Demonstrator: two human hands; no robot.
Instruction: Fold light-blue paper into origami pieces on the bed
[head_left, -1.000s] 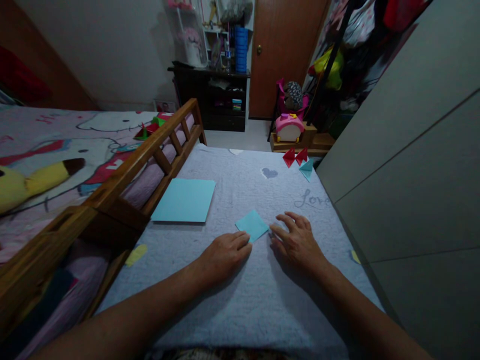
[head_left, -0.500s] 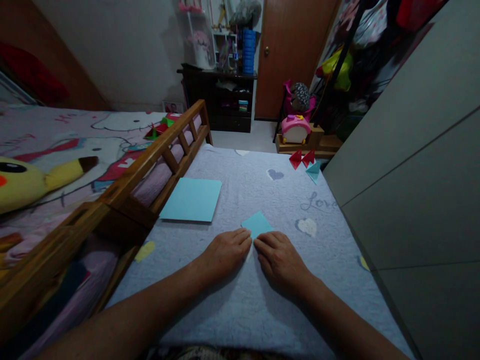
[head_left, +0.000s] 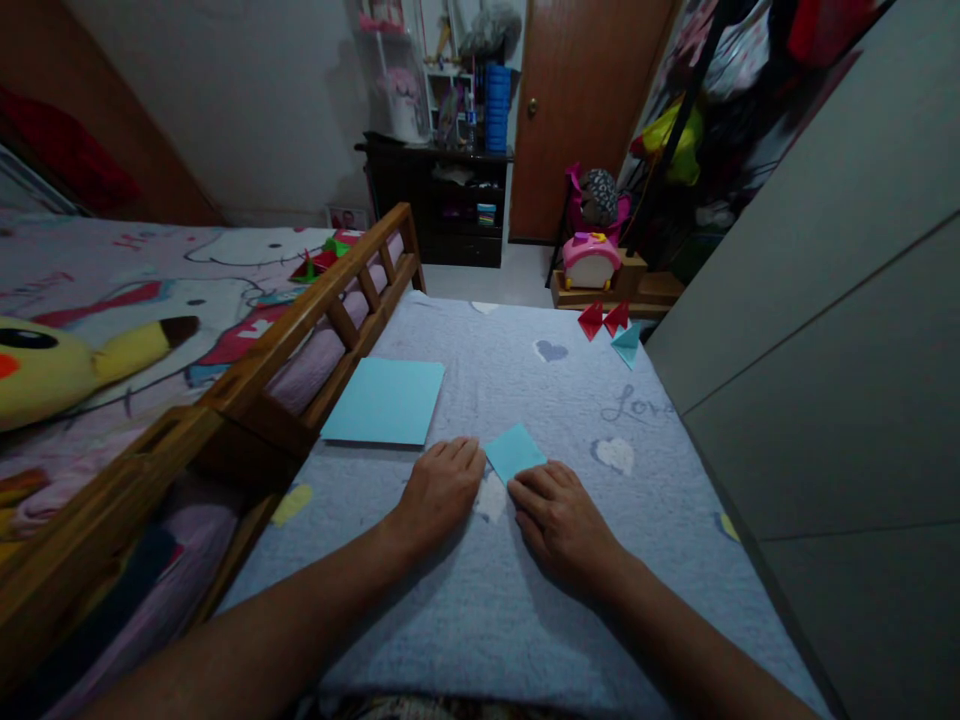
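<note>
A small light-blue square of folded paper (head_left: 516,452) lies on the bed, turned with one corner toward me. My right hand (head_left: 556,508) has its curled fingers pressed on the lower right edge of that paper, with the thumb tucked beneath and partly hidden. Flat on the sheet, just left of the paper's left corner, rests my left hand (head_left: 444,490); its fingers are stretched out and hold nothing. Farther left lies a larger stack of light-blue paper sheets (head_left: 386,400).
Two red folded paper pieces (head_left: 591,321) and a light-blue folded one (head_left: 626,344) sit at the bed's far right corner. A wooden rail (head_left: 337,285) borders the left side, with a yellow plush toy (head_left: 75,370) beyond it. A pale cabinet (head_left: 840,350) stands on the right.
My left hand has moved left off the small paper and now lies beside it, uncovering its left edge. My right hand stays in place on the paper.
</note>
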